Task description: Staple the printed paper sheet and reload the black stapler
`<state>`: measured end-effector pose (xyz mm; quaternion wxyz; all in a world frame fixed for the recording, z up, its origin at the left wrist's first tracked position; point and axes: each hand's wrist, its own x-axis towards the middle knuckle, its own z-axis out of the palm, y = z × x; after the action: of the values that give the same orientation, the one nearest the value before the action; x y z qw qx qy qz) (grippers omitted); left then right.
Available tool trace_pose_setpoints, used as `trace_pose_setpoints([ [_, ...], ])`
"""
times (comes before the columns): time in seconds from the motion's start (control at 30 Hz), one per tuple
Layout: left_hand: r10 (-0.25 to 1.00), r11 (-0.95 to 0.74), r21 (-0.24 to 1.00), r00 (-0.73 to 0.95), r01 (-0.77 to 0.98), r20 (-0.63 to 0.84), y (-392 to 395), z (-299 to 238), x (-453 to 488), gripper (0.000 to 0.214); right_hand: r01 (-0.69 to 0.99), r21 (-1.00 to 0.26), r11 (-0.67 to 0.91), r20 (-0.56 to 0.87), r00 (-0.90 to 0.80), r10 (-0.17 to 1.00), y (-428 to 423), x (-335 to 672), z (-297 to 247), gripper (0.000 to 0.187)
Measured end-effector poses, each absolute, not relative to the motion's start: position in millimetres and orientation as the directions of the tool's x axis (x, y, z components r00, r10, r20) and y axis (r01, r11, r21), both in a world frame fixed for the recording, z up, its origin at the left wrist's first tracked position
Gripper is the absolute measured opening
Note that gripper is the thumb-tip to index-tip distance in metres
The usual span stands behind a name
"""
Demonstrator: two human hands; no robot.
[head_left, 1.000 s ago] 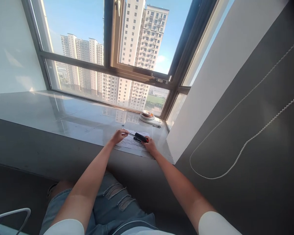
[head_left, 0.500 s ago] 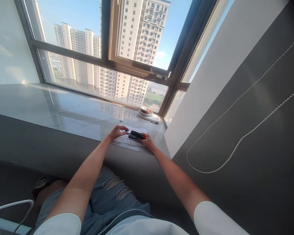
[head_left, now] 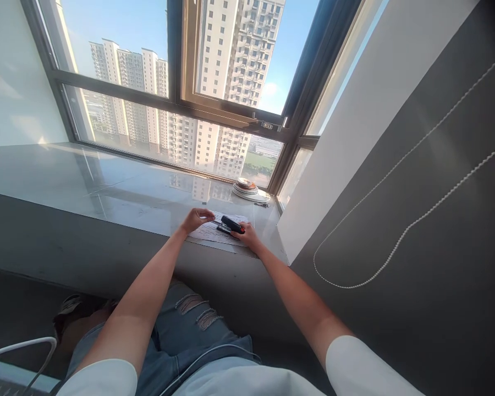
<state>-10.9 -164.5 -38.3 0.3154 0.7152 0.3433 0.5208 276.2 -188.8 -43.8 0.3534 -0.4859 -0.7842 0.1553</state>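
A black stapler [head_left: 232, 224] with a red spot at its rear lies over written sheets of paper [head_left: 209, 233] on the window sill. Its top arm is lifted away from the base at the left end. My right hand [head_left: 248, 235] grips the stapler's rear end, fingers wrapped round it. Just left of the stapler, my left hand [head_left: 197, 219] is closed in a pinch at the front end. A thin dark piece shows between that pinch and the stapler; what the fingertips hold is too small to make out.
A stack of round white and orange-brown coils or plates [head_left: 246, 190] stands by the window corner, with a small dark object [head_left: 262, 204] beside it. A beaded blind chain [head_left: 379, 280] hangs at the right. The sill's front edge runs below my wrists.
The stapler's top arm has tilted further up from its base. My left hand has drawn slightly up and left from the stapler's front end. My right hand stays on the rear.
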Motion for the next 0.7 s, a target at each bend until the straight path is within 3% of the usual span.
trace_pose_setpoints([
  [0.13, 0.845, -0.533, 0.835, 0.132, 0.135, 0.518, -160.2, -41.9, -13.3, 0.048, 0.693, -0.539, 0.478, 0.591, -0.092, 0.801, -204.1, 267.2, -31.4, 0.034],
  [0.23, 0.840, -0.542, 0.825, 0.128, 0.158, 0.527, -161.1, -40.1, -15.7, 0.050, 0.765, -0.318, 0.560, 0.697, -0.212, 0.685, -210.8, 241.3, -16.7, 0.027],
  [0.4, 0.846, -0.529, 0.844, 0.138, 0.090, 0.516, -163.2, -37.3, -19.1, 0.054, 0.675, 0.007, 0.737, 0.566, -0.611, 0.554, -203.5, 185.7, 4.0, 0.028],
  [0.7, 0.877, -0.446, 0.895, 0.193, -0.012, 0.439, -162.9, -38.8, -20.4, 0.057, 0.603, 0.206, 0.770, 0.446, -0.759, 0.475, -184.5, 177.4, 14.3, 0.031],
])
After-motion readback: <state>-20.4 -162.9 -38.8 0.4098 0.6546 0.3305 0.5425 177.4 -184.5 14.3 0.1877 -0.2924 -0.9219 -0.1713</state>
